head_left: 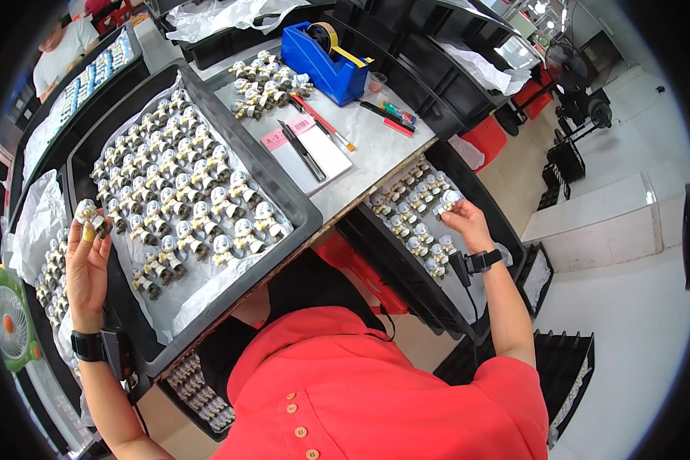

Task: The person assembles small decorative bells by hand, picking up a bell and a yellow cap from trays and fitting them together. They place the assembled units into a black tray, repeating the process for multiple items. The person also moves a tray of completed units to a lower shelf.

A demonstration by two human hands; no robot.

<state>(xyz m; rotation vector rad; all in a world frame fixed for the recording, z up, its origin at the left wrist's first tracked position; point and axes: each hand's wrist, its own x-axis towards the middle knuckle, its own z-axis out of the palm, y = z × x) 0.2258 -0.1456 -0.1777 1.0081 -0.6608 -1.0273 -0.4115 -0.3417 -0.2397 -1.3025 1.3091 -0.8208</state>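
In my left hand, raised at the left edge of a large black tray, a small figurine with a pale head and dark base is pinched between fingertips; one finger wears a yellow wrap. Rows of similar figurines stand on white paper in that tray. My right hand reaches over a lower black tray on the right. Its thumb and fingers close on another figurine above several more figurines there.
On the grey table a blue tape dispenser stands near a cluster of figurines. A notepad, a black pen and a red brush lie closer. A green fan is far left; another person sits back left.
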